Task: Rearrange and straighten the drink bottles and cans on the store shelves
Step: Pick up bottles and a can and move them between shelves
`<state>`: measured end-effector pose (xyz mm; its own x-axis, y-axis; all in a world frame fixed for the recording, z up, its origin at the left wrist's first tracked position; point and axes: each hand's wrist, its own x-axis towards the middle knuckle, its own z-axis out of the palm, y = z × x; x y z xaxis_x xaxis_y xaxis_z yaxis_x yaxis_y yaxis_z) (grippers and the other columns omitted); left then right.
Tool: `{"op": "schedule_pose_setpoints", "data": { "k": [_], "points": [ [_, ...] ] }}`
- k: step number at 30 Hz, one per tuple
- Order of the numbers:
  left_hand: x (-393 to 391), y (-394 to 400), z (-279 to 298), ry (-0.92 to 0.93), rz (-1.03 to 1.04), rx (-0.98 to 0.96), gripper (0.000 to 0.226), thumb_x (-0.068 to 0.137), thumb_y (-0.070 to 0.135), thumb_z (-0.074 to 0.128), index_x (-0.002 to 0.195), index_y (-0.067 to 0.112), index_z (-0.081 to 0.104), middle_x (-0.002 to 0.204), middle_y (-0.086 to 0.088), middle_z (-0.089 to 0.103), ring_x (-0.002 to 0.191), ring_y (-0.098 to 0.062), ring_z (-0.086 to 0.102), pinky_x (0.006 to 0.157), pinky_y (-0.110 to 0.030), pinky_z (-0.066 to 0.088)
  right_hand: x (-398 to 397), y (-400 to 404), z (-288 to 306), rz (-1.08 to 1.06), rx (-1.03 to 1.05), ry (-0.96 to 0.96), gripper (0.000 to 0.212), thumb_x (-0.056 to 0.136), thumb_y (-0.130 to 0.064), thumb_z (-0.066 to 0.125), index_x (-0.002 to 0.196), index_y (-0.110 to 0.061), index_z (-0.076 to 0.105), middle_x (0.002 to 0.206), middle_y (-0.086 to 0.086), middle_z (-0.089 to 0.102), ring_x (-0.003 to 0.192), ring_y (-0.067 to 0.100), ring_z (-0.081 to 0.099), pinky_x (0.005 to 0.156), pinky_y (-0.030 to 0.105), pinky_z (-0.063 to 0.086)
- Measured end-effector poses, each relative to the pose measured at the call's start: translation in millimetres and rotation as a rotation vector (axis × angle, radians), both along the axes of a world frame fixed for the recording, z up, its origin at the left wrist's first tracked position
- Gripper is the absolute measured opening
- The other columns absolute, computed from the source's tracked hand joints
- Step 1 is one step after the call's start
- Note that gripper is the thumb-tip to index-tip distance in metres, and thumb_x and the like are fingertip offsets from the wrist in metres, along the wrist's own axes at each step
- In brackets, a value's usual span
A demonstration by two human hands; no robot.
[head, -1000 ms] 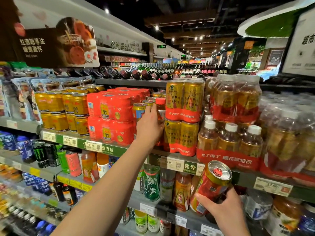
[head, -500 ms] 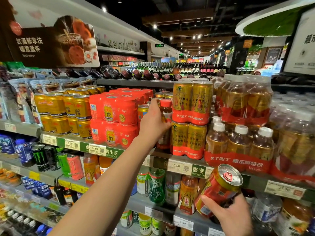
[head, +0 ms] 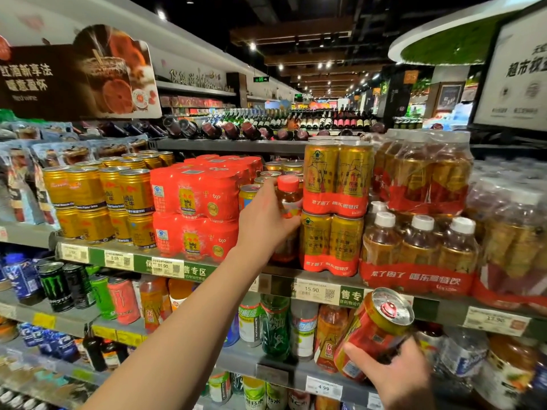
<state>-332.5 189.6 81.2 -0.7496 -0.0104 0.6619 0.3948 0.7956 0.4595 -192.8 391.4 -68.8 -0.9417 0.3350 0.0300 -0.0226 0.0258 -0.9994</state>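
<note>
**Seating the red-capped bottle in its slot**

Since the earlier frame, the left hand (head: 268, 216) has slid from the cap height down onto the body of the red-capped bottle (head: 288, 196); the right hand (head: 393, 377) and its can have hardly shifted.

Left of the left hand: red multipacks (head: 195, 207), touching one another. Left hand's fingers curl round the bottle, which stands upright in the narrow gap between those packs and the gold can packs (head: 334, 208) just right of it. Loose cans (head: 270, 174) sit directly behind the hand.

Right hand, lower and well apart, grips a red-and-gold can (head: 376, 329), tilted, lid toward the camera.

Judgement: step in hand is squaring the bottle. Keep it vertical, label forward, base flush with the shelf edge (head: 284, 284). Risk: nudging the stacked gold packs. The can probably goes next; its slot cannot be told.
</note>
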Motion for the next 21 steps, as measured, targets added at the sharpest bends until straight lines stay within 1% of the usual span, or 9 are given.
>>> {"op": "schedule_pose_setpoints", "data": {
  "k": [4, 8, 10, 12, 13, 15, 17, 19, 21],
  "points": [
    [3, -2, -4, -0.001, 0.007, -0.031, 0.08, 0.074, 0.041, 0.082, 0.14, 0.02, 0.043, 0.124, -0.002, 0.05, 0.114, -0.025, 0.058, 0.079, -0.035, 0.047, 0, -14, 3, -0.022, -0.002, -0.024, 0.078, 0.05, -0.008, 0.095, 0.114, -0.022, 0.054, 0.11, 0.001, 0.065, 0.11, 0.026, 0.059, 0.107, 0.054, 0.043],
    [6, -5, -11, 0.013, -0.038, 0.02, 0.07, 0.07, 0.04, 0.087, 0.124, 0.015, 0.052, 0.121, -0.002, 0.043, 0.108, -0.023, 0.058, 0.078, -0.031, 0.046, 7, -26, 7, -0.03, 0.012, 0.023, 0.083, 0.045, -0.015, 0.097, 0.117, -0.021, 0.056, 0.11, -0.001, 0.069, 0.109, 0.026, 0.063, 0.103, 0.057, 0.047],
    [8, -7, -14, 0.037, -0.049, 0.025, 0.071, 0.068, 0.041, 0.088, 0.123, 0.016, 0.051, 0.122, -0.001, 0.047, 0.11, -0.022, 0.057, 0.078, -0.032, 0.047, 12, -32, 4, -0.019, 0.042, 0.102, 0.091, 0.037, -0.036, 0.098, 0.117, -0.02, 0.059, 0.109, -0.001, 0.071, 0.106, 0.023, 0.066, 0.1, 0.056, 0.05],
    [11, -8, -17, 0.032, -0.061, 0.018, 0.068, 0.07, 0.043, 0.087, 0.122, 0.02, 0.05, 0.119, 0.001, 0.057, 0.112, -0.021, 0.057, 0.079, -0.032, 0.046, 16, -39, 0, -0.074, 0.151, 0.169, 0.097, 0.033, -0.065, 0.091, 0.115, -0.022, 0.06, 0.107, 0.0, 0.073, 0.105, 0.02, 0.068, 0.095, 0.05, 0.054],
    [14, -8, -18, 0.025, -0.078, 0.025, 0.064, 0.071, 0.042, 0.086, 0.12, 0.022, 0.05, 0.115, 0.002, 0.061, 0.11, -0.022, 0.059, 0.077, -0.032, 0.046, 19, -41, -1, -0.091, 0.186, 0.174, 0.095, 0.035, -0.072, 0.087, 0.112, -0.023, 0.061, 0.106, 0.001, 0.073, 0.103, 0.02, 0.068, 0.093, 0.048, 0.056],
    [17, -10, -23, 0.024, -0.124, 0.069, 0.059, 0.072, 0.04, 0.086, 0.117, 0.024, 0.05, 0.11, 0.006, 0.066, 0.107, -0.021, 0.062, 0.076, -0.031, 0.046, 20, -43, -2, -0.083, 0.193, 0.173, 0.087, 0.04, -0.073, 0.085, 0.106, -0.022, 0.062, 0.1, 0.004, 0.074, 0.098, 0.02, 0.07, 0.087, 0.046, 0.058],
    [20, -14, -28, 0.063, -0.181, 0.177, 0.058, 0.071, 0.038, 0.087, 0.117, 0.027, 0.054, 0.11, 0.01, 0.066, 0.107, -0.017, 0.062, 0.082, -0.031, 0.048, 19, -40, 2, -0.062, 0.179, 0.176, 0.088, 0.036, -0.068, 0.088, 0.102, -0.014, 0.066, 0.093, 0.008, 0.075, 0.088, 0.024, 0.073, 0.08, 0.047, 0.061],
    [23, -21, -31, 0.089, -0.233, 0.307, 0.061, 0.069, 0.037, 0.089, 0.12, 0.027, 0.057, 0.111, 0.013, 0.065, 0.107, -0.011, 0.062, 0.089, -0.026, 0.048, 23, -43, 8, -0.048, 0.181, 0.169, 0.094, 0.035, -0.071, 0.088, 0.103, -0.01, 0.067, 0.092, 0.007, 0.075, 0.087, 0.025, 0.073, 0.074, 0.036, 0.062],
    [24, -29, -33, 0.121, -0.27, 0.392, 0.062, 0.068, 0.036, 0.091, 0.12, 0.028, 0.058, 0.111, 0.011, 0.067, 0.106, -0.009, 0.063, 0.092, -0.023, 0.048, 29, -48, 18, -0.098, 0.208, 0.147, 0.082, 0.044, -0.069, 0.087, 0.102, -0.016, 0.065, 0.092, 0.0, 0.075, 0.09, 0.018, 0.073, 0.079, 0.032, 0.061]
  ]
}}
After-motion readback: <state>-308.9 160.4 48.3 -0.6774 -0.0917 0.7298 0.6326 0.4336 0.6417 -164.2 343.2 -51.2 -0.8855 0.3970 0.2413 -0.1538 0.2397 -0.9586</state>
